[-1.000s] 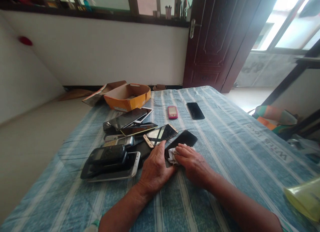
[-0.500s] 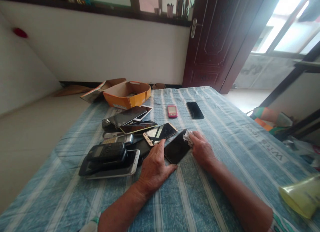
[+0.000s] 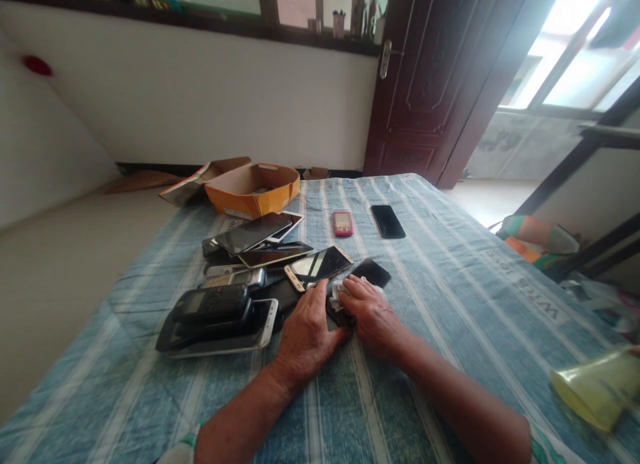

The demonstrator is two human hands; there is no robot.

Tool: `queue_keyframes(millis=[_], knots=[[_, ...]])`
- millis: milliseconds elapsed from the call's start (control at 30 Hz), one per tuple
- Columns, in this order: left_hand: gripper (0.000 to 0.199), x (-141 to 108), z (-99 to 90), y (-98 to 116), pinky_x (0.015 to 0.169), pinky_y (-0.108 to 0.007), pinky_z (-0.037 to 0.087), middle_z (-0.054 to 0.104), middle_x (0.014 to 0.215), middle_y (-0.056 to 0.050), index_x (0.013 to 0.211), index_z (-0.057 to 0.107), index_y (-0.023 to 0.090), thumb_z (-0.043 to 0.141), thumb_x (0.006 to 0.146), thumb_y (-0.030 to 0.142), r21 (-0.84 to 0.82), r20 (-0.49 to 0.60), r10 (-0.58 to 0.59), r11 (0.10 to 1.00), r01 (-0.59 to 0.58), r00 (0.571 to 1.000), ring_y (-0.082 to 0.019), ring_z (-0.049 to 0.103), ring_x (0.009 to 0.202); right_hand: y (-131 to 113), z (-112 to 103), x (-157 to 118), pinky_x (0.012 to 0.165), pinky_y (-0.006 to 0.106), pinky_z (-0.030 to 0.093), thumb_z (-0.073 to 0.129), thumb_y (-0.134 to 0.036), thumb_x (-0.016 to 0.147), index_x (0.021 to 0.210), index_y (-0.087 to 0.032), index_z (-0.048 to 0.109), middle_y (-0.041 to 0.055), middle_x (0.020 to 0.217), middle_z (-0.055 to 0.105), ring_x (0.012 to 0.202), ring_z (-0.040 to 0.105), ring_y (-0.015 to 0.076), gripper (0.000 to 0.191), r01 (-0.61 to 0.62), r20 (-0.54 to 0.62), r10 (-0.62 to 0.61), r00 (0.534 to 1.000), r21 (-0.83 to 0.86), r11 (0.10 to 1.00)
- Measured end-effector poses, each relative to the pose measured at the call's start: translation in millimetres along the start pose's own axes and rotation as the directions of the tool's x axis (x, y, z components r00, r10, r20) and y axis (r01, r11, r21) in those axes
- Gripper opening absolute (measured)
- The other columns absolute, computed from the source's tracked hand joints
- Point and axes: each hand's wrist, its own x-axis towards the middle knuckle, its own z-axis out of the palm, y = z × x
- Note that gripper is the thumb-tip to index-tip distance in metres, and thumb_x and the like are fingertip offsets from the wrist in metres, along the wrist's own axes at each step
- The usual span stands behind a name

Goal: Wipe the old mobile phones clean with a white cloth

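A black smartphone [image 3: 374,272] lies face up on the tablecloth, its near part covered by my hands. My left hand [image 3: 307,331] grips its near left end between thumb and fingers. With my right hand [image 3: 373,314] I press a crumpled white tissue [image 3: 337,297] against the screen, close to my left fingers. Just beyond is a gold-framed phone [image 3: 320,267] with a cracked-looking corner. Left of my hands, a black phone [image 3: 213,304] rests on top of a larger white-edged phone [image 3: 270,324].
More phones [image 3: 255,234] are heaped before an open orange box [image 3: 250,201]. A small pink phone [image 3: 343,223] and another black phone [image 3: 388,221] lie farther back. A yellow translucent plastic object [image 3: 595,387] sits at the right. A striped blue cloth [image 3: 450,271] covers the table.
My right hand has slid the tissue from the phone's far right edge toward its near left end, beside my left hand. My left hand has stayed in place.
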Motion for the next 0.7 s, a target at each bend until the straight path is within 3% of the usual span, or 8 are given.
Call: queue_keyframes(millis=[167, 333, 700], knots=[[0.072, 0, -0.1, -1, 0.084, -0.041, 0.055, 0.062, 0.113, -0.018, 0.128, 0.044, 0.007, 0.073, 0.065, 0.026, 0.035, 0.005, -0.007, 0.999, 0.007, 1.0, -0.032, 0.061, 0.106, -6, -5, -14, 0.114, 0.043, 0.028, 0.046, -0.006, 0.086, 0.117, -0.017, 0.061, 0.0099, 0.132, 0.054, 0.134, 0.038, 0.0247, 0.036, 0.078, 0.04, -0.077, 0.996, -0.02, 0.997], [0.074, -1, 1.1, 0, 0.082, -0.041, 0.056, 0.063, 0.111, -0.017, 0.128, 0.044, 0.008, 0.075, 0.064, 0.028, 0.047, -0.008, 0.009, 0.999, -0.008, 1.0, -0.032, 0.062, 0.105, -3, -6, -31, 0.111, 0.047, 0.033, 0.041, -0.005, 0.087, 0.121, -0.015, 0.06, 0.0128, 0.134, 0.054, 0.134, 0.038, 0.0258, 0.04, 0.086, -0.007, -0.087, 0.996, -0.08, 0.993], [0.083, -1, 0.0, 1, 0.083, -0.042, 0.056, 0.061, 0.117, -0.019, 0.128, 0.044, 0.009, 0.083, 0.057, 0.026, 0.03, 0.025, -0.026, 0.999, 0.025, 0.999, -0.033, 0.061, 0.108, 34, -4, -34, 0.103, 0.046, 0.044, 0.035, 0.004, 0.079, 0.12, -0.018, 0.061, 0.0113, 0.129, 0.058, 0.128, 0.046, 0.0263, 0.053, -0.167, -0.209, 0.127, 0.97, -0.186, 0.968]])
